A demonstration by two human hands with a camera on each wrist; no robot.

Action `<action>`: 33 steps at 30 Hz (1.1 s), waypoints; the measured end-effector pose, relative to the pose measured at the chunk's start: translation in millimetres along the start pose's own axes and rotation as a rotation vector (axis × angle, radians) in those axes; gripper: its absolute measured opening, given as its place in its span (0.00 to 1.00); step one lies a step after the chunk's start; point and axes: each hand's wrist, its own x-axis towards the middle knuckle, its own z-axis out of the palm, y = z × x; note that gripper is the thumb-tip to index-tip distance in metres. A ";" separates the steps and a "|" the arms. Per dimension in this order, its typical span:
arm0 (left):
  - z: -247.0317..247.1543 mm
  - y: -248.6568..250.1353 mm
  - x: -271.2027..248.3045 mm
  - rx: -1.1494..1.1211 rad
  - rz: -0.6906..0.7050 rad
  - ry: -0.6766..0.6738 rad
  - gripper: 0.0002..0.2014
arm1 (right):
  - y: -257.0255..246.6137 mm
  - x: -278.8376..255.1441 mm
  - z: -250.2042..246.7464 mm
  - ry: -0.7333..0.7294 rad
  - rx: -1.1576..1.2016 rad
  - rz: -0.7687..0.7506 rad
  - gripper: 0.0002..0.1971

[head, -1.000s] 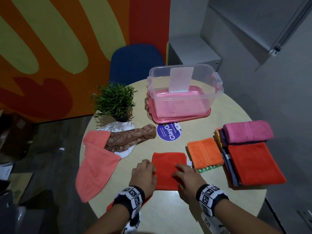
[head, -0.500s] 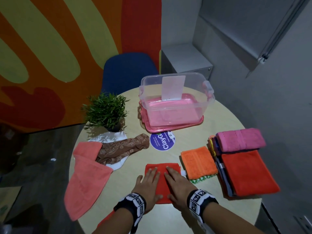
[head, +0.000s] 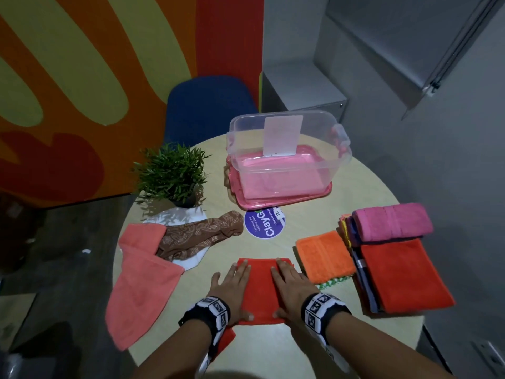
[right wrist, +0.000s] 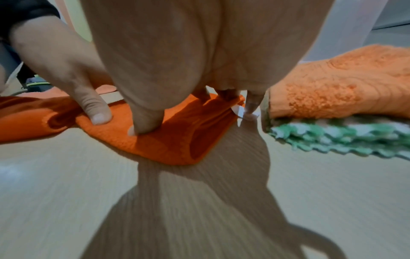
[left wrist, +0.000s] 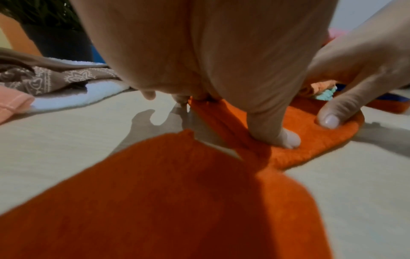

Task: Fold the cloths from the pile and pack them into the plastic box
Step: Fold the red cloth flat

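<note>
Fingers (head: 240, 272) of the left hand (head: 231, 289) and right hand (head: 289, 287) lie straight, spread flat, pressing the folded red cloth (head: 259, 288) at the desk's (head: 273, 348) near edge; plastic box (head: 287, 162) stands well beyond.

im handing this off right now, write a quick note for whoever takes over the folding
Left hand and right hand: both flat, pressing the folded red cloth at the table's near edge.
Plastic box, far side: no cloths inside yet.
Done: orange cloth folded, lying to the right; a folded stack beyond it.
Left: pack the folded cloths; fold the salmon, brown patterned and white cloths on the left.
</note>
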 end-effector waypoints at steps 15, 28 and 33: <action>-7.7 17.9 -8.7 -0.208 -0.251 0.099 0.24 | -12.6 -24.1 9.4 0.003 0.037 0.029 0.56; -103.4 56.7 -40.7 -0.905 0.188 0.465 0.12 | 16.1 -34.4 -43.0 0.257 1.317 0.111 0.52; -143.7 83.6 -43.4 -1.003 0.242 0.551 0.14 | 44.4 -40.4 -69.4 0.286 1.908 0.114 0.51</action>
